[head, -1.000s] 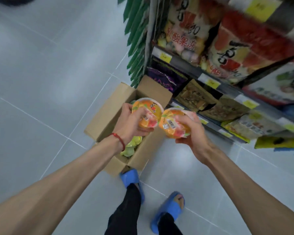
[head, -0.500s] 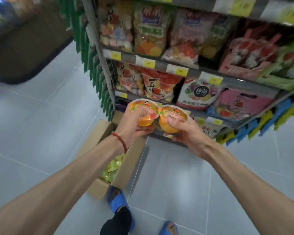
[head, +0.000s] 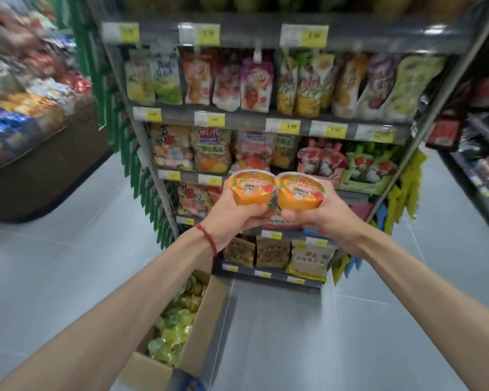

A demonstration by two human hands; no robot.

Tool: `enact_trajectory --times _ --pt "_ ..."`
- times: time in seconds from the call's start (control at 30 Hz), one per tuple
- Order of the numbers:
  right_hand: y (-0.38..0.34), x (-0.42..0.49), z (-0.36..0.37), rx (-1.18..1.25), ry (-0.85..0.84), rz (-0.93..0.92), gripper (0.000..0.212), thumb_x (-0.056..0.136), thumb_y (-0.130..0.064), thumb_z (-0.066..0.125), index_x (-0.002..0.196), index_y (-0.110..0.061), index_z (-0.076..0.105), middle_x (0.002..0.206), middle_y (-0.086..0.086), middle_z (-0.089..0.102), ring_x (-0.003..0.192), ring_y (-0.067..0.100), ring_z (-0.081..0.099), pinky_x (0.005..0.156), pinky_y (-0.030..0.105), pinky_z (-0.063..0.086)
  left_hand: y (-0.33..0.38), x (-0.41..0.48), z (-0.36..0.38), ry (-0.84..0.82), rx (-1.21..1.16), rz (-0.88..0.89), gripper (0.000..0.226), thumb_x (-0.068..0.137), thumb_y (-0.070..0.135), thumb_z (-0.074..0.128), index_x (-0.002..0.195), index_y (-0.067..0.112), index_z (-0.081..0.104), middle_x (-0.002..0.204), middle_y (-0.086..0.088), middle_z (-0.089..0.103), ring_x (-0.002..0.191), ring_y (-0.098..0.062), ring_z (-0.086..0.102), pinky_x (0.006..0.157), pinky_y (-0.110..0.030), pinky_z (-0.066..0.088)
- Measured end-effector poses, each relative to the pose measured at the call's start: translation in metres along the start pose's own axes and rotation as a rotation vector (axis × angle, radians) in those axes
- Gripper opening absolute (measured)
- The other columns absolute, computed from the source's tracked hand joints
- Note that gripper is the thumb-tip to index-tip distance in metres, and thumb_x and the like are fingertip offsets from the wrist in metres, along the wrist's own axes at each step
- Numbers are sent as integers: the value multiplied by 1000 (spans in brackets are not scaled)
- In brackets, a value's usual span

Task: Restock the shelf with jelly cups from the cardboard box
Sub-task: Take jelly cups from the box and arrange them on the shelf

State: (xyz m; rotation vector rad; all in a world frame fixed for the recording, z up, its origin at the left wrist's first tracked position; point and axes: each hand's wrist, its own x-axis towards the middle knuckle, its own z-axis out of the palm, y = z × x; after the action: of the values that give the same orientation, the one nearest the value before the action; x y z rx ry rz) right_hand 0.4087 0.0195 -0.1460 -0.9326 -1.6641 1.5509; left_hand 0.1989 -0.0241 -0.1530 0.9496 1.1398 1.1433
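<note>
My left hand (head: pixel 232 218) grips an orange jelly cup (head: pixel 251 189) from below, its printed lid tilted toward me. My right hand (head: pixel 322 218) holds a second orange jelly cup (head: pixel 299 193) the same way. The two cups touch side by side, raised in front of the shelf unit (head: pixel 266 119), level with its middle rows of bagged sweets. The open cardboard box (head: pixel 198 348) sits on the floor at lower centre, below my left forearm, with several green and yellow jelly packs inside.
The shelf unit carries several rows of snack bags with yellow price tags. A low display bin (head: pixel 26 114) piled with sweets stands at the left, and another rack (head: pixel 477 153) lines the right edge. Grey tiled floor (head: pixel 294 334) lies between.
Both hands have lifted the two cups from above the box up to shelf height. My view has tilted up from the floor and box to the shelf front.
</note>
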Motion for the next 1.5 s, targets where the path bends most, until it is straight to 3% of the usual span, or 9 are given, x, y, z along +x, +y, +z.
enact_trajectory --times 0.17,0.27,0.43,0.6,0.83,0.93,1.2,1.37,1.5 --pt "-43 11 1 -13 71 -26 69 77 -5 88 138 -18 58 105 9 69 77 12 64 55 24 49 52 5 2 -29 13 68 65 88 2 69 137 21 31 125 -17 63 96 -36 71 81 -42 60" --pt "-70 20 11 -41 117 -87 59 79 -4 86 132 -17 63 102 4 73 77 12 66 59 27 51 85 11 -8 -22 87 146 64 87 5 70 136 18 30 118 -12 66 92 -28 73 77 -37 60" --pt "-110 41 25 -55 229 -123 51 79 -17 87 124 -25 67 112 0 77 104 17 73 83 35 61 131 32 -30 -12 274 294 73 77 19 83 133 21 36 120 -4 65 102 -16 70 84 -42 59" --pt "-142 61 32 -26 336 -148 42 81 -10 83 112 -33 66 96 -11 79 89 5 74 72 23 60 171 47 -39 -17 352 423 71 77 26 83 133 22 38 119 7 62 95 7 64 74 -17 56" --pt "-172 89 16 -157 543 -155 70 69 -23 94 130 -21 60 116 -4 75 106 9 71 98 34 56 204 78 -36 6 351 466 77 70 32 87 131 29 40 120 9 60 108 -2 60 86 -19 51" --pt "-183 100 2 -202 620 -149 76 68 -29 95 132 -20 56 118 -4 73 105 8 70 92 29 57 221 96 -27 -7 343 468 76 71 32 87 131 26 41 118 8 62 105 -1 60 79 -15 50" --pt "-216 119 -69 -250 824 -229 68 66 -30 96 124 -21 60 109 -6 74 92 7 70 69 19 54 259 159 29 -4 350 536 74 61 40 91 119 29 46 112 10 63 102 -4 63 84 -27 55" --pt "-227 123 -126 -339 970 -300 67 67 -34 95 125 -23 63 112 -8 73 102 8 68 88 25 55 276 193 82 -7 373 601 70 64 43 89 118 28 46 109 15 60 97 4 58 74 -13 45" --pt "-228 123 -173 -374 1069 -333 57 69 -34 94 118 -25 67 106 -11 74 99 6 70 89 24 55 281 223 126 18 384 648 79 59 47 90 124 25 51 115 10 62 104 -3 60 86 -20 50"
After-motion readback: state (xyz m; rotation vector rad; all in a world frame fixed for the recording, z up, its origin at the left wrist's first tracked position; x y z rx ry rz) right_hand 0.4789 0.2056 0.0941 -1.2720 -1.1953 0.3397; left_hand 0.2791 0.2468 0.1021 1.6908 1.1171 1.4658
